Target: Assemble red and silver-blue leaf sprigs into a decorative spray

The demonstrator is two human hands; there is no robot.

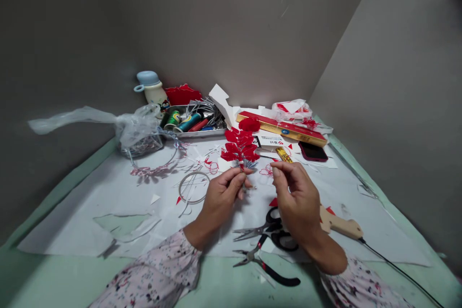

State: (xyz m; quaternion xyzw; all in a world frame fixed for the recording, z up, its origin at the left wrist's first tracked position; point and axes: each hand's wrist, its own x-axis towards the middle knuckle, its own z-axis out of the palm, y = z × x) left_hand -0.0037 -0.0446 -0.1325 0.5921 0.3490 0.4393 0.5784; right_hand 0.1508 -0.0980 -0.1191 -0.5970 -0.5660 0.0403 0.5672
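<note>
Between the thumb and fingers of my left hand (224, 193) is the stem of a red leafy flower ornament (239, 146), held upright above the table. My right hand (298, 196) is raised to its right, thumb and forefinger pinched together; whatever is between the fingertips is too small to make out. Black-handled scissors (273, 221) lie below and partly behind the right hand. Nearer to me are pliers (260, 256) with black and red handles. A beige glue gun (341, 225) with a black cord lies partly hidden behind my right hand.
A metal tray (202, 133) of thread spools and wire stands at the back, beside a bottle (153, 90) and a plastic bag (139, 127). A wire coil (194, 187) lies left of my hands. Farther right are a red-gold box (283, 127) and a phone (313, 151).
</note>
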